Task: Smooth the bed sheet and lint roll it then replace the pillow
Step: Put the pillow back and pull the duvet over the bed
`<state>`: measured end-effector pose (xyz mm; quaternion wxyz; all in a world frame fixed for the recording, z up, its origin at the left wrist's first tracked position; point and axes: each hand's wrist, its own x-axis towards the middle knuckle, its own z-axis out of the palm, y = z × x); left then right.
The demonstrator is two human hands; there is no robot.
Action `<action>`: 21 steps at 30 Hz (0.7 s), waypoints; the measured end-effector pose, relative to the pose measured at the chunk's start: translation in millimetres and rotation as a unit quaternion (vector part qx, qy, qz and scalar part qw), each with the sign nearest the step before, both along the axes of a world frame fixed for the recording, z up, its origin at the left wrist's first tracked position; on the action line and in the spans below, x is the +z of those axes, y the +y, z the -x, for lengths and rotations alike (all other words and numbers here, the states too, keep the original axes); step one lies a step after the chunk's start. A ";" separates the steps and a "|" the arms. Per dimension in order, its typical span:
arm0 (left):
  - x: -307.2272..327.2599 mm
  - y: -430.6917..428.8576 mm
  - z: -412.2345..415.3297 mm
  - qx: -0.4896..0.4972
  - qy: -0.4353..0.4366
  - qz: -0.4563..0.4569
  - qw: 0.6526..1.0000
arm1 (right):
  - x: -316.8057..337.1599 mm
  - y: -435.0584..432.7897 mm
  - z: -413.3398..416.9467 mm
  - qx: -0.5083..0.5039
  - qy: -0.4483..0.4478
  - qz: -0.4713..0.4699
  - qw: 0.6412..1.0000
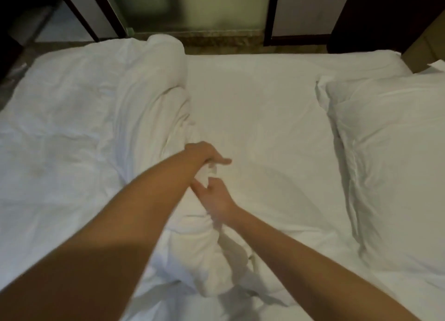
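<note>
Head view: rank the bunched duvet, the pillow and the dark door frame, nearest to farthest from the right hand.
1. Bunched duvet, right beside the right hand, on its left.
2. Pillow, well off to the right.
3. Dark door frame, straight ahead, at the back.

Observed: white duvet (84, 109) lay bunched and creased at left. Beyond the far edge: speckled floor strip (224, 38), dark-framed panels (305, 7), dark cabinet (375, 15) at right.
</note>
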<state>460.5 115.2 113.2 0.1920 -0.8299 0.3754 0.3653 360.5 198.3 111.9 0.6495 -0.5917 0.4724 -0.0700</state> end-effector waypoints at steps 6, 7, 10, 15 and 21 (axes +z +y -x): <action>-59.8 23.9 -21.4 -0.033 -0.043 0.138 0.989 | -3.4 -7.3 10.8 0.059 -0.014 -0.057 0.997; -55.5 19.8 -30.6 0.036 0.000 0.191 0.981 | -0.5 -11.3 12.8 0.063 -0.038 -0.082 0.994; 11.1 19.5 -67.6 0.296 0.152 0.381 0.863 | 2.6 -38.1 8.2 -0.010 -0.073 -0.106 0.992; 126.5 39.6 -92.8 0.426 0.419 0.559 0.575 | 35.8 -91.6 -27.9 -0.206 -0.246 -0.299 0.899; 86.4 75.2 -65.9 0.329 0.398 0.322 0.793 | 63.1 -125.5 -49.3 -0.274 -0.294 -0.205 0.892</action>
